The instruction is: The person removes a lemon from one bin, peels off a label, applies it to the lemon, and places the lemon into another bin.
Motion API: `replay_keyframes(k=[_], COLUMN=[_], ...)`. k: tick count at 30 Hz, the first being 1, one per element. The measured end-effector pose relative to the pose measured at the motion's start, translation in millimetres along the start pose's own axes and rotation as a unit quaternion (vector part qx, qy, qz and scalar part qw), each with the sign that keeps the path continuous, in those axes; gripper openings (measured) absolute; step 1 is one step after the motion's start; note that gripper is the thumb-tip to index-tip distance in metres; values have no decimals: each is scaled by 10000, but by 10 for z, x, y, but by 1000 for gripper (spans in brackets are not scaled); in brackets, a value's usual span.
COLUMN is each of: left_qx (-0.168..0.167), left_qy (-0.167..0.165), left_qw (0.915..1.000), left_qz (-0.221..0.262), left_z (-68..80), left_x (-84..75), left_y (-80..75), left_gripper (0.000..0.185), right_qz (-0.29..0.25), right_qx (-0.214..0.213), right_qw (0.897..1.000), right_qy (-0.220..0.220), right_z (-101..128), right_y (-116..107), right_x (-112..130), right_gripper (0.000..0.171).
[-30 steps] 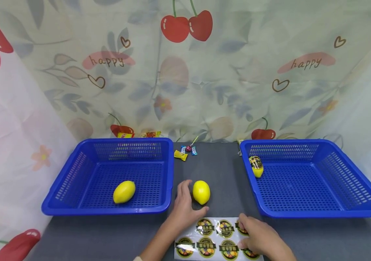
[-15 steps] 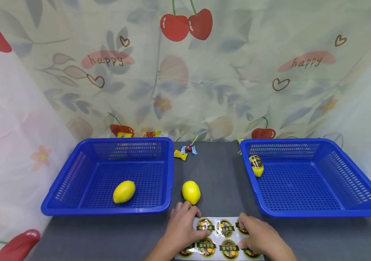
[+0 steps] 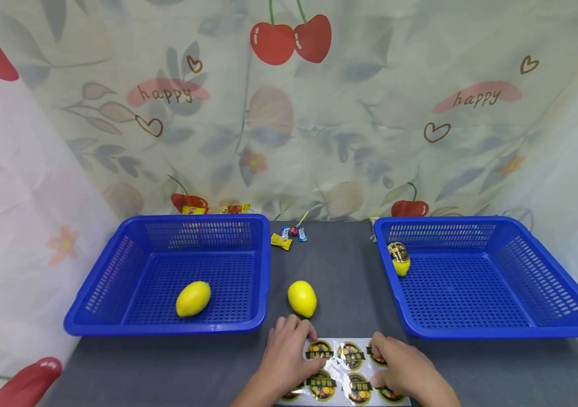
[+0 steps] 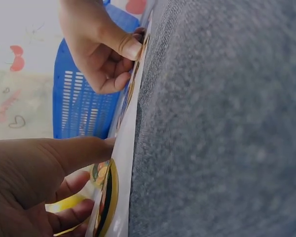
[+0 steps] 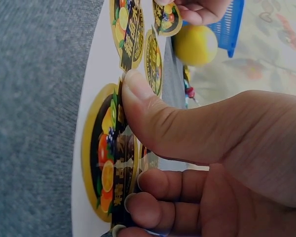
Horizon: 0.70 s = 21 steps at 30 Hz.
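A white sheet of round fruit stickers (image 3: 335, 368) lies on the dark table in front of me. My left hand (image 3: 289, 353) rests over its left end, fingers spread, thumb on the sheet. At the right end my right hand (image 3: 411, 364) pinches at a sticker (image 5: 107, 148); in the right wrist view the thumb tip presses its edge and the other fingers curl onto the sheet, the index finger hidden behind the thumb. Just beyond the left fingertips sits a yellow lemon (image 3: 301, 298) without a sticker.
A blue basket (image 3: 166, 329) at left holds a plain lemon (image 3: 194, 299). Another blue basket (image 3: 507, 333) at right holds a lemon (image 3: 399, 260) bearing a sticker. Small wrapped candies (image 3: 281, 242) and a lollipop (image 3: 294, 232) lie between the baskets, before a printed curtain (image 3: 314, 113).
My left hand has left the lemon and come down onto the sticker sheet. The lemon rolled left, then slightly back right. My right hand stays at the sheet's right end.
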State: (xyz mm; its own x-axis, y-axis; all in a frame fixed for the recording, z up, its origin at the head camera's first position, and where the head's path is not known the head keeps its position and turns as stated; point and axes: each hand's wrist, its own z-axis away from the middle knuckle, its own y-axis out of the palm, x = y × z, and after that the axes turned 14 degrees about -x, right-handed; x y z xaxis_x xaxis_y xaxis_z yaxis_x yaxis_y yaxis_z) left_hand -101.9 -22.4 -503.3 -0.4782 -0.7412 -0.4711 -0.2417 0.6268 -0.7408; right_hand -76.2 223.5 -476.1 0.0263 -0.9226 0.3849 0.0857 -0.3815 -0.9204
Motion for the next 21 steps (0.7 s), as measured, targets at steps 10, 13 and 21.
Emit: replay_keyframes(k=[10, 13, 21], left_qx=[-512, -528, 260], left_qy=[298, 319, -714], left_qw=[9981, 9981, 9683], left_qz=[-148, 4, 2378], left_z=[11, 10, -39], left_x=[-43, -61, -57], left_y=[-86, -116, -218], left_gripper=[29, 26, 17], right_qz=[-51, -2, 155], right_qx=[145, 84, -49], right_qw=[9998, 9999, 9999], right_qy=[88, 96, -40], right_z=[-8, 10, 88], right_y=[4, 3, -20], right_x=[4, 19, 54], right_gripper=[48, 47, 44])
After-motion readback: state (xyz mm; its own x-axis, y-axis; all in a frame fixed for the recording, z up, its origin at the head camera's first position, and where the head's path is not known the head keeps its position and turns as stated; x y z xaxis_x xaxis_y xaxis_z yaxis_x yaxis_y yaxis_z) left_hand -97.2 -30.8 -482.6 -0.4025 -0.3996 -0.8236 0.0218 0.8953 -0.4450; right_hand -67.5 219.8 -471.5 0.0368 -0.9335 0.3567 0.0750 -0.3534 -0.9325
